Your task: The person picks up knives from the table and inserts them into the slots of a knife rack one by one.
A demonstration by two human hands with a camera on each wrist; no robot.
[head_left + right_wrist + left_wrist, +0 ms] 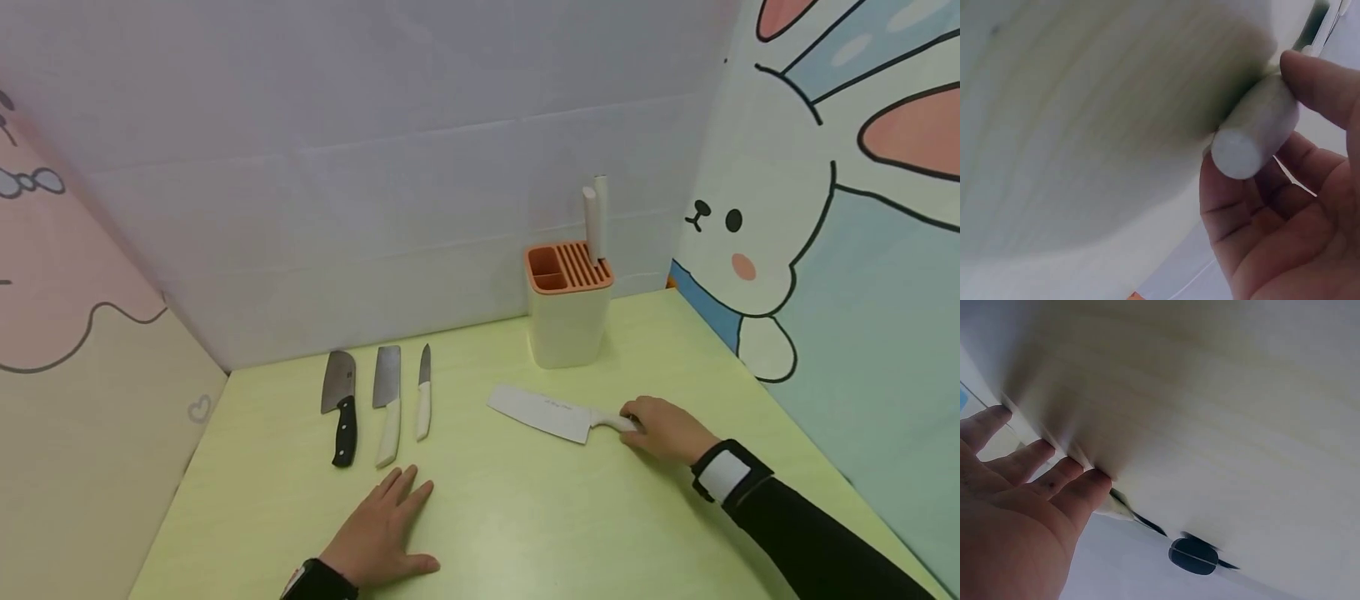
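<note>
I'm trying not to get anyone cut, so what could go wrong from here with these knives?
The right hand holds the cleaver by its handle alone, so it might tip or swing if lifted. The left hand lies near three bare-bladed knives; a careless sweep could knock them. If the cleaver goes toward the holder, it may bump the two white handles standing there.

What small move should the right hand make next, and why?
Probably lift the white cleaver slightly by its handle: the right hand grips that handle, and the cleaver lies apart from the knife holder, which has open slots beside two upright handles.
</note>
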